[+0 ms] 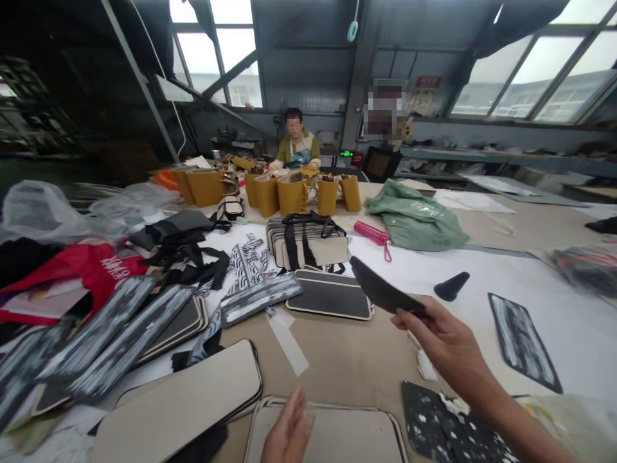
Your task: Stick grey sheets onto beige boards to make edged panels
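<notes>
My right hand (438,334) pinches the near end of a thin black panel (383,287), holding it tilted in the air above the table. Low in the picture, my left hand (289,427) is slightly blurred, its fingers stretched out with nothing in them. It is over a stack of beige panels with rounded corners (354,431); whether it touches them I cannot tell. Beyond the raised panel lies a black panel with a beige edge (332,294). A glue-streaked dark strip (263,298) overlaps its left side.
More beige panels (183,399) and glue-streaked strips (135,341) lie left. A strapped panel bundle (308,241), pink tube (371,233) and green bag (417,215) stand farther back. A white-spotted black board (448,424) and streaked panel (523,341) are right. A person (299,148) sits behind yellow bags (292,193).
</notes>
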A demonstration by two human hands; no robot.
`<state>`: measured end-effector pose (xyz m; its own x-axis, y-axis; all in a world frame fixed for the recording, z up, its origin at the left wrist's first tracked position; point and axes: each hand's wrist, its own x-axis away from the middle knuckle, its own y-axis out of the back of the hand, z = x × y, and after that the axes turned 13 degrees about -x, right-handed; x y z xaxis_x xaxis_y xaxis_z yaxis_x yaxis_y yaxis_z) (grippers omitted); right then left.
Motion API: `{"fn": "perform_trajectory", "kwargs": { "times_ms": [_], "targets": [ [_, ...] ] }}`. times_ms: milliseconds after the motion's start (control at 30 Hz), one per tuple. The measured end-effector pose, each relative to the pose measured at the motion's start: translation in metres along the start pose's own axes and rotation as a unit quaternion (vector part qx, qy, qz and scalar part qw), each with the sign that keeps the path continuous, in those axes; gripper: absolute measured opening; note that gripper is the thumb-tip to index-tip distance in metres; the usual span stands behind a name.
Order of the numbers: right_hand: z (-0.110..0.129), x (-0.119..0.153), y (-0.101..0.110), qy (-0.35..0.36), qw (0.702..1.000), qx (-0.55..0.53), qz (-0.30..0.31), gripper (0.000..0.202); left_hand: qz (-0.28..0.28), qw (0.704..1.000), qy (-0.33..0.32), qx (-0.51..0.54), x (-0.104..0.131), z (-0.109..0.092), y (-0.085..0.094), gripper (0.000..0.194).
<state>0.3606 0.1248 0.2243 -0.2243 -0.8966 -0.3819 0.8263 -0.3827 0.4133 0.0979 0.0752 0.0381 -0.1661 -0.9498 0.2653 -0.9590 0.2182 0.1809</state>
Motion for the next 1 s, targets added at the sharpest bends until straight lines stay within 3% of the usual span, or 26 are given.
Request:
{"fn": "perform_trajectory", "kwargs": {
  "times_ms": [100,167,300,400,500,633,767,900,1000],
  "targets": [
    [0.058,0.031,-0.002,-0.128,0.978,-0.16,-0.027,0.032,0.039,0.965,0.097,0.24,-0.017,-0.056,-0.001,0.079],
    [0.077,0.048,-0.007,-0.177,0.957,-0.222,-0.06,0.036,0.044,0.938,0.141,0.313,-0.023,-0.082,0.002,0.078],
    [0.094,0.072,-0.017,-0.229,0.924,-0.289,-0.104,0.038,0.069,0.922,0.158,0.347,-0.026,-0.094,0.014,0.049],
    [0.1,0.086,-0.021,-0.235,0.913,-0.304,-0.14,0.038,0.077,0.932,0.118,0.333,-0.024,-0.087,0.026,0.035],
    [0.093,0.106,-0.024,-0.236,0.905,-0.304,-0.181,0.036,0.056,0.959,0.079,0.268,-0.02,-0.075,0.04,0.034],
    [0.054,0.159,-0.034,-0.323,0.88,-0.282,-0.205,0.036,0.009,1.0,-0.012,0.012,-0.002,-0.046,0.067,0.031],
    [-0.003,0.223,-0.06,-0.428,0.847,-0.235,-0.21,0.044,-0.019,0.963,-0.074,-0.26,0.025,0.0,0.085,0.033],
    [-0.043,0.262,-0.086,-0.472,0.819,-0.237,-0.225,0.046,-0.009,0.934,-0.072,-0.349,0.041,0.036,0.085,0.035],
    [-0.056,0.271,-0.096,-0.489,0.805,-0.251,-0.226,0.045,-0.007,0.919,-0.053,-0.389,0.045,0.044,0.084,0.035]
  ]
}}
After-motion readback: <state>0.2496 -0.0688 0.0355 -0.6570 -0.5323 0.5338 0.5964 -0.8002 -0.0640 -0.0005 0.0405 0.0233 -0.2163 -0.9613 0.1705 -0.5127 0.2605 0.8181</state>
